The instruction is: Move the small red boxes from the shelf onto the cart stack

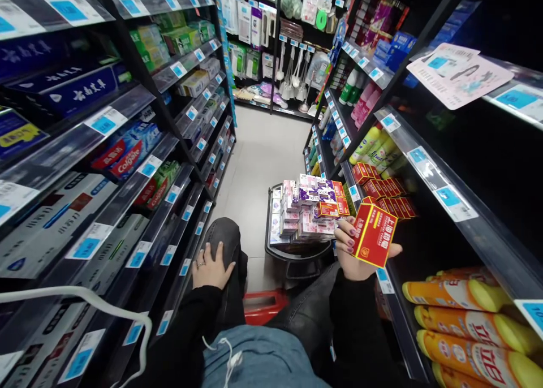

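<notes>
My right hand point(348, 252) grips a red soap box point(375, 235) with yellow edges and white lettering, held tilted at the front of the right-hand shelf. Just beyond it, stacks of similar red boxes point(384, 187) sit on that shelf. My left hand point(212, 266) rests flat on my left knee, fingers spread, with a ring on one finger and nothing held. Between my knees and the aisle stands a black basket point(297, 258), piled with purple and pink LUX soap boxes point(311, 195) and several red boxes on top.
On the left, a shelf holds toothpaste boxes point(127, 156). Orange bottles point(458, 320) lie on the lower right shelf, near yellow-green bottles point(375, 147). A red plastic piece point(265, 307) is below me. The floor point(254, 167) runs to a back rack of brushes point(294, 77).
</notes>
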`<state>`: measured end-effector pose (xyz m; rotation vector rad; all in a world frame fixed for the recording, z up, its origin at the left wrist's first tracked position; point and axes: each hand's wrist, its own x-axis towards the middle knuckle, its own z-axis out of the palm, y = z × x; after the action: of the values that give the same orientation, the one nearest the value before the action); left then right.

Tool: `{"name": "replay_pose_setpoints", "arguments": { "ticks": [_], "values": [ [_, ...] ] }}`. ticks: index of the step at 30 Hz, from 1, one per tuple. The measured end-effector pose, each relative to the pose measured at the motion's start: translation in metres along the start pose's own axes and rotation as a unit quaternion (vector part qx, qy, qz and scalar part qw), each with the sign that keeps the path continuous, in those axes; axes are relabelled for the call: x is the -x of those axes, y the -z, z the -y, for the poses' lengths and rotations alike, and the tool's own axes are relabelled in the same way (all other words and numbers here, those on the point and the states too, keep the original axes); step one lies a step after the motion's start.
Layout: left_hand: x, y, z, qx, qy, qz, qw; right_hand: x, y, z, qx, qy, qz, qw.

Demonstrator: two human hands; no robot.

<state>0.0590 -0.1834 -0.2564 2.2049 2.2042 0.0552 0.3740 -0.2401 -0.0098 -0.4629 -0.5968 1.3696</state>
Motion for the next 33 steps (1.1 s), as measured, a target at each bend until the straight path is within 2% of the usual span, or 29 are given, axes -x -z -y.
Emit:
{"name": "replay_pose_setpoints", "arguments": {
  "ticks": [4,8,12,15,17,19,21,22,25,26,27,28,30,31,33],
  "values": [
    [-0.001,-0.001,-0.002,-0.011,0.004,-0.001,1.0,0.005,-0.024,-0.01,-0.04,-0.011,-0.104,0.994],
    [0.0,0.0,-0.004,-0.009,0.009,-0.008,1.0,-0.003,-0.018,-0.002,-0.001,-0.007,-0.165,0.986],
    [0.001,0.001,-0.004,0.007,0.006,-0.006,1.0,-0.038,0.014,0.03,0.118,0.019,-0.246,0.962],
    [-0.001,0.003,-0.002,0.021,-0.003,-0.002,1.0,-0.086,0.046,0.062,0.231,-0.025,-0.265,0.936],
    [-0.002,0.005,-0.001,0.027,-0.006,0.006,1.0,-0.123,0.066,0.078,0.315,-0.047,-0.286,0.904],
    [-0.005,0.006,-0.001,0.029,-0.003,0.014,0.999,-0.156,0.082,0.089,0.409,-0.089,-0.3,0.857],
    [-0.007,0.007,-0.001,0.029,0.003,0.019,0.999,-0.182,0.093,0.094,0.528,-0.127,-0.278,0.793],
    [-0.008,0.007,0.0,0.029,0.007,0.022,0.999,-0.191,0.096,0.096,0.601,-0.126,-0.25,0.749],
    [-0.01,0.005,0.001,0.028,0.02,0.031,0.999,-0.202,0.096,0.101,0.811,-0.031,-0.115,0.572],
    [-0.011,0.004,0.002,0.026,0.025,0.034,0.999,-0.201,0.093,0.102,0.851,0.001,-0.056,0.522],
    [-0.011,0.004,0.002,0.025,0.03,0.035,0.999,-0.198,0.089,0.104,0.872,0.022,0.001,0.489],
    [-0.011,0.003,0.003,0.024,0.034,0.036,0.998,-0.194,0.085,0.105,0.878,0.038,0.049,0.474],
    [-0.011,0.002,0.004,0.026,0.035,0.035,0.998,-0.184,0.076,0.105,0.866,0.064,0.108,0.485],
    [-0.012,0.002,0.004,0.029,0.034,0.034,0.998,-0.18,0.072,0.105,0.852,0.075,0.119,0.504],
    [-0.012,0.002,0.003,0.036,0.031,0.037,0.998,-0.171,0.065,0.102,0.811,0.086,0.119,0.566]
  ]
}}
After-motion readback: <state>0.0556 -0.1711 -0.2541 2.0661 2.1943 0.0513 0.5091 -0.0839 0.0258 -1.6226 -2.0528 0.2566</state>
